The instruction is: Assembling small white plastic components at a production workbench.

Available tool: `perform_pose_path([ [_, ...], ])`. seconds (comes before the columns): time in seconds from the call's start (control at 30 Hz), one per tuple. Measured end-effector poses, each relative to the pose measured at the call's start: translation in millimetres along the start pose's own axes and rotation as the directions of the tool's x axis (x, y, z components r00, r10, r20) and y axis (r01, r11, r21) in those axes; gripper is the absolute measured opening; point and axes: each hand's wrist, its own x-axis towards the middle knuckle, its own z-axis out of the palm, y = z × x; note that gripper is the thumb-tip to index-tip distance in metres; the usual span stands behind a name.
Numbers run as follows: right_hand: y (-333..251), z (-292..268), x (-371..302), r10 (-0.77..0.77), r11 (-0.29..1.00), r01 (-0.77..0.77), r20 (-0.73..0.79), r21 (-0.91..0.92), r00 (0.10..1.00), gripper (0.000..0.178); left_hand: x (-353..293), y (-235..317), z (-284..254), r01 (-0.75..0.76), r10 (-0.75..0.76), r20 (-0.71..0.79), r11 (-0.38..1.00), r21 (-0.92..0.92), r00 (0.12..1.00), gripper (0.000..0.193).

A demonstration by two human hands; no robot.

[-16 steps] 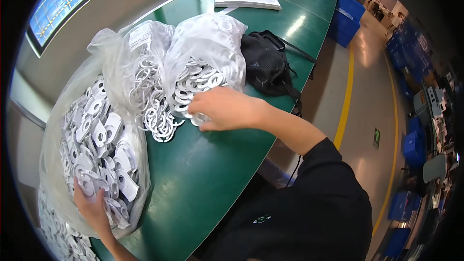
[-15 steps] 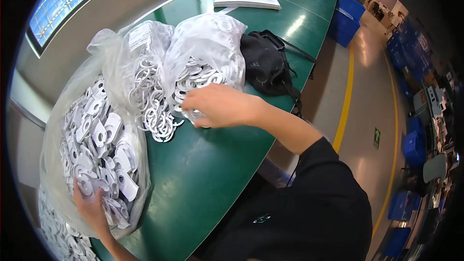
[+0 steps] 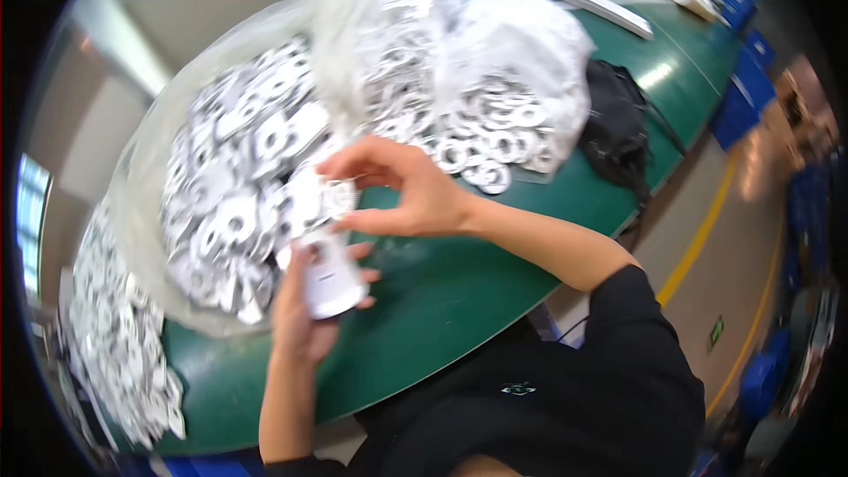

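My left hand grips a flat white plastic piece with a rounded end and a hole, in front of the large clear bag. Just above it, my right hand pinches a small white ring, close to the piece; blur hides whether the two touch. Many similar white plastic pieces fill the large clear bag to the left. White rings spill from the mouth of a white plastic bag beyond my right hand.
Between the bags lie more thin white rings. Finished-looking white pieces are heaped on the green table at the far left. A black bag sits near the right edge, and a long white strip stack lies farther back.
My right hand has come from the ring bag to my left hand, now with a ring. My left hand has lifted a white piece off the heap. The view has turned left.
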Motion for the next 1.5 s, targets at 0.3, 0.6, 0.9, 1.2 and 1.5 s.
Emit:
perform_pose_path([
  [0.3,11.9,14.8,-17.3,0.161,0.967,-0.076,0.352,-0.244,0.922,0.034,-1.6,-23.9,-2.3,0.125,-0.032,0.25,0.921,-0.369,0.968,0.071],
  [0.6,8.2,-14.5,-0.1,-0.022,0.842,-0.087,-0.194,-0.532,0.981,0.029,0.9,-29.4,-12.0,0.024,-0.024,0.0,0.997,-0.077,1.0,0.033],
  [0.9,28.9,-59.7,0.5,-0.057,0.252,0.101,0.09,-0.962,0.994,0.016,0.7,-26.6,-9.7,0.048,-0.04,0.06,0.987,-0.155,0.997,0.036],
  [1.2,4.1,-52.9,10.5,0.003,0.772,-0.271,-0.422,-0.576,0.906,0.013,2.4,-32.0,-13.2,0.027,-0.026,0.051,0.999,-0.02,0.998,0.039],
  [1.5,13.6,-9.2,-5.0,0.358,0.924,-0.368,0.105,0.107,0.928,0.01,3.2,-30.6,-11.4,-0.024,0.022,-0.012,0.986,-0.164,1.0,0.045],
])
